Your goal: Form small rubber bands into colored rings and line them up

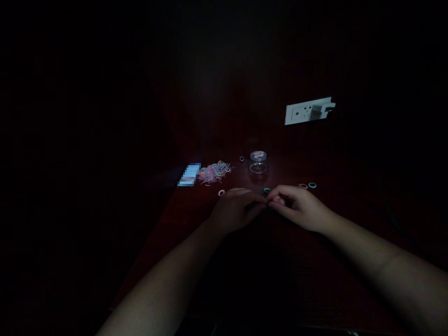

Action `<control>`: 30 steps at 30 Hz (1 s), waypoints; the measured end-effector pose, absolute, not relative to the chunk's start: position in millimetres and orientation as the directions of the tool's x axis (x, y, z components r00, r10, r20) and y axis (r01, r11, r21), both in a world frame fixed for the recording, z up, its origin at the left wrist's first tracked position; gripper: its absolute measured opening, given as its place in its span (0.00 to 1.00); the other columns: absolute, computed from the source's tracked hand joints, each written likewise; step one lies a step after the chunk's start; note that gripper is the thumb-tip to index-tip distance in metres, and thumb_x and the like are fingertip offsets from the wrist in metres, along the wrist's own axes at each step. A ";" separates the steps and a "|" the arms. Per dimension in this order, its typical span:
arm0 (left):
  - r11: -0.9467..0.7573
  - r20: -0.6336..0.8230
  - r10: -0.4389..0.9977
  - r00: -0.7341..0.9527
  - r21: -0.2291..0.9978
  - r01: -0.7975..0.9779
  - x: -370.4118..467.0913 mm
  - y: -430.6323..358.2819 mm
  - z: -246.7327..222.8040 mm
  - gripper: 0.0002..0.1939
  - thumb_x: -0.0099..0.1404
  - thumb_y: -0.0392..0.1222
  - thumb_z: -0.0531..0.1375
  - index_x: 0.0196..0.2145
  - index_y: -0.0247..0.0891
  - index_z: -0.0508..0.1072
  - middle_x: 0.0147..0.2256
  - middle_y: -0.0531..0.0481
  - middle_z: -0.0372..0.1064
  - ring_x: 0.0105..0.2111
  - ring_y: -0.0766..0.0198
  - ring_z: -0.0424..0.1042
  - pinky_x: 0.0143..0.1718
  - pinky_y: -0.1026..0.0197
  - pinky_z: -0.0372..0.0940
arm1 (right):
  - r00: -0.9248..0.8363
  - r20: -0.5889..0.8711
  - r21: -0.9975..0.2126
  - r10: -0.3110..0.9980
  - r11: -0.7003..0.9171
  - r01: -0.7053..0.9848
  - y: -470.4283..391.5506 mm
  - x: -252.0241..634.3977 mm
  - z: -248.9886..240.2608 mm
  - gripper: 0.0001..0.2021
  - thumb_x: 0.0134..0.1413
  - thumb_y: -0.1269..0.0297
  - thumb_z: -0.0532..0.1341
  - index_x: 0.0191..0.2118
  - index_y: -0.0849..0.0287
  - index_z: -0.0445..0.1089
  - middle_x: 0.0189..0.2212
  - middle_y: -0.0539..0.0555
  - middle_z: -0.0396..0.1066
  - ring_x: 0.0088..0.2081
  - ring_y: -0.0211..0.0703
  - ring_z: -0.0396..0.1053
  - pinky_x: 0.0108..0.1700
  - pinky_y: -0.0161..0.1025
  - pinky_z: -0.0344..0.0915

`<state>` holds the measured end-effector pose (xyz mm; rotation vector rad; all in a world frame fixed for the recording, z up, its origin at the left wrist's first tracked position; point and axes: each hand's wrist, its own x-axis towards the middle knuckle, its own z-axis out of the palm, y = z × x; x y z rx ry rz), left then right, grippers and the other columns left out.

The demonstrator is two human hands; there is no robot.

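Note:
My left hand [238, 209] and my right hand [301, 205] meet fingertip to fingertip over the dark red table [175, 219]. Each hand is pinched closed, and whatever lies between the fingertips is too small and dark to make out. Just beyond the fingertips is a green ring [267, 190]. A pink ring [221, 192] lies by the back of my left hand. An orange ring [303, 186] and a blue ring [312, 185] rest beyond my right hand. Behind the hands stands a clear lidded jar [258, 164].
A heap of small colourful bands [214, 172] lies left of the jar, beside a lit phone [189, 174] at the table's left edge. A small pale ring [241, 158] is near the jar. On the wall is a socket panel [301, 113] with a plug [328, 107].

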<state>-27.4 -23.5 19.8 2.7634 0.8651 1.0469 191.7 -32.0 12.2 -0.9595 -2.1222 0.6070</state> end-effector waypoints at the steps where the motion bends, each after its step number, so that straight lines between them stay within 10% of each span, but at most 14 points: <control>1: -0.842 0.598 0.520 0.610 0.240 0.482 -27.4 -23.8 19.7 0.06 0.67 0.42 0.59 0.39 0.41 0.75 0.34 0.53 0.76 0.33 0.65 0.73 0.39 0.60 0.67 | -0.463 0.417 -0.658 0.782 0.611 0.440 -32.0 191.8 12.2 0.08 0.60 0.60 0.59 0.38 0.59 0.71 0.24 0.48 0.65 0.26 0.36 0.61 0.28 0.34 0.61; 30: -0.754 0.521 0.651 0.552 0.356 0.552 -29.6 -24.9 19.3 0.06 0.66 0.43 0.57 0.37 0.43 0.75 0.35 0.53 0.76 0.36 0.64 0.74 0.41 0.58 0.67 | -0.457 0.406 -0.666 0.791 0.599 0.445 -31.8 194.7 15.3 0.09 0.59 0.59 0.59 0.32 0.59 0.70 0.22 0.48 0.64 0.24 0.36 0.60 0.26 0.34 0.59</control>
